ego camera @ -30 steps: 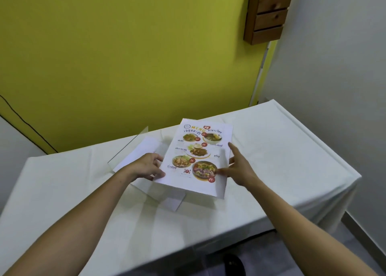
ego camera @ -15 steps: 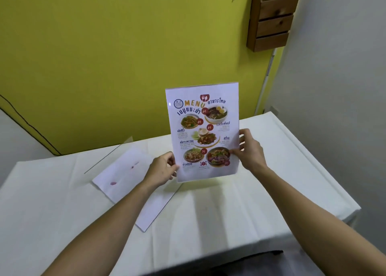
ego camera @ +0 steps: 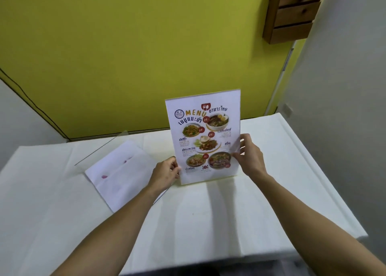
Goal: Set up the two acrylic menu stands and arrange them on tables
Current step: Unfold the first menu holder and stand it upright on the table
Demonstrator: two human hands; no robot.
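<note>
An acrylic menu stand with a colourful food menu inside is upright on the white-clothed table, its base touching the cloth. My left hand pinches its lower left edge. My right hand grips its right edge. A second clear acrylic stand lies flat on the table to the left, with a white sheet lying face down in or on it; faint pink marks show through the paper.
A yellow-green wall stands right behind the table. A wooden wall holder hangs at the upper right. A grey wall runs along the table's right side. The table's front edge is near me.
I lifted the menu stand off the flat one, turned it upright, then lowered it until its base rests on the cloth. Both hands stayed on its edges.
</note>
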